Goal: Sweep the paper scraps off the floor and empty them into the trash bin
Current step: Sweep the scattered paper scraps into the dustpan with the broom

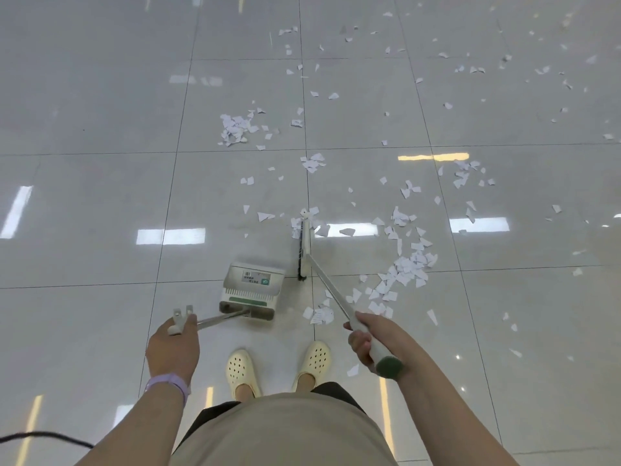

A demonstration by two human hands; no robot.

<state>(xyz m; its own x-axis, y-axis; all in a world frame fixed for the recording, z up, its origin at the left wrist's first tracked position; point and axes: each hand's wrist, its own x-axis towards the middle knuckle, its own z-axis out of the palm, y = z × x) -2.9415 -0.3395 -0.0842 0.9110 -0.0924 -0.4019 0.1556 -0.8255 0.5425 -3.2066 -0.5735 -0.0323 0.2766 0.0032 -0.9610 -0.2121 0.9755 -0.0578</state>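
- The tiled floor (100, 112) carries paper scraps (408, 267) strewn from near the feet to the far right; the thickest heap lies just right of the broom, with another cluster (233, 127) further ahead and left.
- The broom (304, 250) stands with its head on the floor, long axis running away from the person, bristles facing left towards the dustpan; its handle slants back and right to the right hand.
- The dustpan (252, 290) sits on the floor just left of the broom head, mouth facing away; no scraps show inside it.
- The right hand (364, 341) is wrapped round the broom handle near its green end, the nearer hand to the main heap.
- The left hand (174, 341) grips the top of the dustpan's handle.
- By my reading, the heap lies on the broom's back side, so the head must cross to its right before sweeping leftward.
- No trash bin is in view.
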